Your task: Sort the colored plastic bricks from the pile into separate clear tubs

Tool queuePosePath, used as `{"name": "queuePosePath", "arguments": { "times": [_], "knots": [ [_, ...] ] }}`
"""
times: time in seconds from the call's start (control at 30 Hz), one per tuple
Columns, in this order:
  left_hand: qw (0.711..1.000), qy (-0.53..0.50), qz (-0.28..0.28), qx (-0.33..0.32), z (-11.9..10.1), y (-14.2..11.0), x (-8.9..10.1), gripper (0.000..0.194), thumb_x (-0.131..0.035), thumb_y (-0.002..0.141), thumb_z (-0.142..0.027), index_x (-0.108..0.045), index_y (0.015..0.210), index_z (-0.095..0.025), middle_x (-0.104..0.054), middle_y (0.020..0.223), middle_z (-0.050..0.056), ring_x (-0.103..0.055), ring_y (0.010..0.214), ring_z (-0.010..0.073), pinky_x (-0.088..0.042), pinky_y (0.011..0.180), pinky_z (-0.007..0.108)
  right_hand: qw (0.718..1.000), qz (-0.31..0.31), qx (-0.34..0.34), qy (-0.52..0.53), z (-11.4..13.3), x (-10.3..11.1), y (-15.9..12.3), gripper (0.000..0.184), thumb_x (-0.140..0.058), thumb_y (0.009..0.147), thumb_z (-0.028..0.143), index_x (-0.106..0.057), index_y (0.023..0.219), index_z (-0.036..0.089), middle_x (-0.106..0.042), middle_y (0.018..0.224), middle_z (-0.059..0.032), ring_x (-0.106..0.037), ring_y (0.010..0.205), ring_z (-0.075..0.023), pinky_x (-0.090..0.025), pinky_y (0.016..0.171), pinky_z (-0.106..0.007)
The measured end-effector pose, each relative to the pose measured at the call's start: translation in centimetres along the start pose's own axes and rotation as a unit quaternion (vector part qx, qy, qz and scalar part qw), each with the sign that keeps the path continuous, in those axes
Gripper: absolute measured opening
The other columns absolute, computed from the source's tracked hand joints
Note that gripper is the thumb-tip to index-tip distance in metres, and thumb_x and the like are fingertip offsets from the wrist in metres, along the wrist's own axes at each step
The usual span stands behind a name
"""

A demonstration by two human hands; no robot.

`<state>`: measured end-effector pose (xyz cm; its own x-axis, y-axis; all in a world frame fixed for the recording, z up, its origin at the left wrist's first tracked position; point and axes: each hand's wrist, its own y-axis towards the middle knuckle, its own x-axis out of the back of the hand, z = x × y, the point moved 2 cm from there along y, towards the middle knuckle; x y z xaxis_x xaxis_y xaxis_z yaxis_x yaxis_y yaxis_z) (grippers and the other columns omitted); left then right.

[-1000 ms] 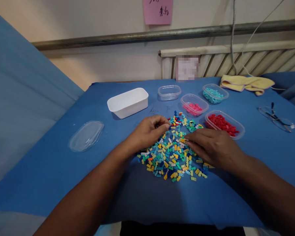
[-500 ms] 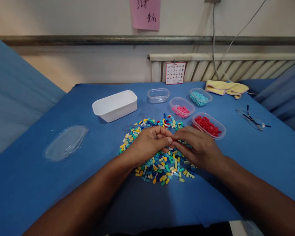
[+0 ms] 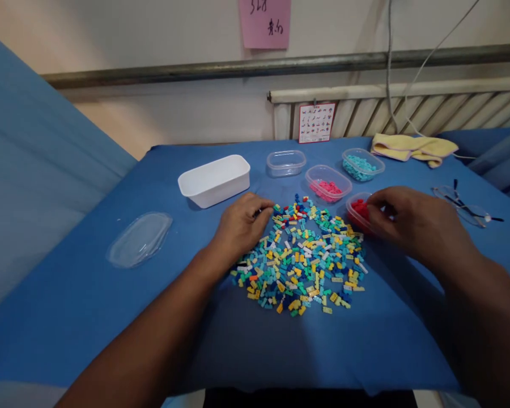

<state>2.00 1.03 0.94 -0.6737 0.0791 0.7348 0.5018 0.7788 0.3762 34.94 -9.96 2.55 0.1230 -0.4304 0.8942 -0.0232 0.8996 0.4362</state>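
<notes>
A wide heap of small toy building bricks, mostly yellow, green, blue and white, is spread on the blue cloth. At its upper left edge rests my left hand, closed with thumb and forefinger bent together; whatever may be between the tips is hidden. My right hand hovers at the clear tub of red bricks and covers its right part. The fingers there are closed with the tips over the red bricks, and I cannot make out what they hold. A few red bricks lie at the back of the heap.
Behind the heap stand a white bin, a clear tub, a tub of pink bricks and one of turquoise bricks. Clear lids lie left; glasses and a yellow cloth lie right.
My hands have parted from each other above the heap. The right one has moved right to the red tub, the left one left to the heap's edge. The view has shifted slightly.
</notes>
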Motion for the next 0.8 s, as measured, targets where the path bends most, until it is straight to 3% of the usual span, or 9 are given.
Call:
{"name": "queuePosePath", "arguments": {
  "times": [0.13,0.27,0.4,0.53,0.63,0.8],
  "knots": [
    [0.99,0.077,0.086,-0.084,-0.3,-0.2,-1.3,0.03,-0.056,0.109,-0.032,-0.079,0.127,-0.024,-0.074,0.122,0.01,-0.068,0.116,0.0246,-0.056,0.101,0.04,0.999,0.053,-0.004,-0.011,-0.3,-0.2,-0.1,0.027,-0.065,0.107,0.046,-0.079,0.104,0.024,-0.08,0.095,-0.0104,-0.068,0.073,-0.0231,-0.035,0.057,-0.035],
    [0.967,0.166,0.157,-0.115,-1.2,-0.1,-2.0,0.035,-0.052,0.11,-0.029,-0.077,0.134,-0.022,-0.073,0.127,0.012,-0.066,0.116,0.0276,-0.054,0.102,0.044,0.999,0.03,0.011,-0.016,0.5,0.0,-0.1,0.027,-0.06,0.108,0.042,-0.08,0.111,0.023,-0.081,0.107,-0.0114,-0.073,0.084,-0.0276,-0.039,0.061,-0.036],
    [0.956,0.238,0.154,-0.08,-0.8,0.2,-1.1,0.033,-0.05,0.109,-0.027,-0.081,0.115,-0.019,-0.073,0.11,0.013,-0.066,0.106,0.0294,-0.054,0.095,0.046,0.999,-0.004,0.04,0.01,1.4,-0.1,-0.2,0.027,-0.058,0.11,0.04,-0.078,0.112,0.022,-0.081,0.106,-0.0102,-0.076,0.089,-0.0299,-0.046,0.066,-0.038],
    [0.951,0.274,0.136,-0.042,-0.4,0.2,-0.1,0.027,-0.055,0.104,-0.024,-0.081,0.103,-0.017,-0.074,0.105,0.013,-0.067,0.103,0.0306,-0.053,0.091,0.045,0.998,-0.01,0.064,0.027,2.2,-0.4,-0.4,0.028,-0.055,0.111,0.039,-0.078,0.111,0.022,-0.081,0.103,-0.0096,-0.076,0.088,-0.0293,-0.046,0.066,-0.039],
    [0.962,0.234,0.129,-0.052,-0.8,0.1,-0.2,0.026,-0.056,0.105,-0.024,-0.08,0.112,-0.019,-0.076,0.112,0.012,-0.068,0.109,0.03,-0.054,0.095,0.045,0.996,-0.015,0.077,0.043,2.8,-0.5,-0.4,0.026,-0.057,0.11,0.036,-0.078,0.106,0.022,-0.081,0.099,-0.0097,-0.076,0.085,-0.0285,-0.047,0.066,-0.038],
    [0.959,0.204,0.174,-0.087,-2.0,-0.1,-1.4,0.033,-0.054,0.11,-0.034,-0.078,0.128,-0.021,-0.076,0.119,0.013,-0.068,0.115,0.0309,-0.053,0.101,0.047,0.991,-0.001,0.124,0.057,4.0,-0.8,-0.6,0.024,-0.057,0.109,0.031,-0.078,0.106,0.02,-0.082,0.096,-0.01,-0.076,0.084,-0.0275,-0.049,0.067,-0.038]
  ]
}}
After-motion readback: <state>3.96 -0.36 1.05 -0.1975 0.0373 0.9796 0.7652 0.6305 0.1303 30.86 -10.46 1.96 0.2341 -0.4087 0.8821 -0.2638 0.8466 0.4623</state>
